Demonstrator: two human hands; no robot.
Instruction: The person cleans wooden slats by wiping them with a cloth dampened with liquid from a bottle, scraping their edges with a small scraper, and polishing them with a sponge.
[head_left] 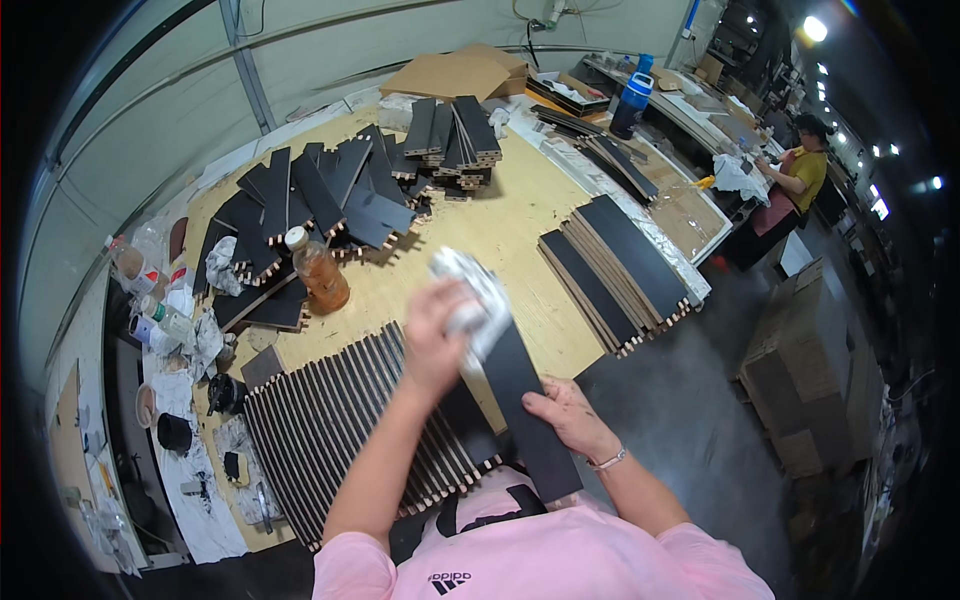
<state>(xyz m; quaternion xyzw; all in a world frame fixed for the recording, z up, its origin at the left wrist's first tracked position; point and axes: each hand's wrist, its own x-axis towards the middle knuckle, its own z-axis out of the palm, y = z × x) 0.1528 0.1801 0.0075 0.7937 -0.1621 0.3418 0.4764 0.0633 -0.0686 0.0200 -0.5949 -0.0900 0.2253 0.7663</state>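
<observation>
My left hand (438, 338) is closed round a crumpled white cloth (484, 305), which lies against the upper end of a long black board (532, 425). With its fingers wrapped round the right edge, my right hand (575, 418) grips that same board, tilted toward my body. Under my left forearm, a row of black boards (345, 425) stands on edge, close together, with notched pale ends. Beyond my left hand is a capped bottle of amber liquid (322, 282). A loose pile of black boards (335, 185) lies behind the bottle.
A neat stack of boards (630, 265) sits at the table's right edge. Bottles, rags and a black cup (174, 433) line the left side. Cardboard boxes (805, 370) stand on the floor at right. A co-worker (795, 180) stands by the far bench, near a blue jug (632, 105).
</observation>
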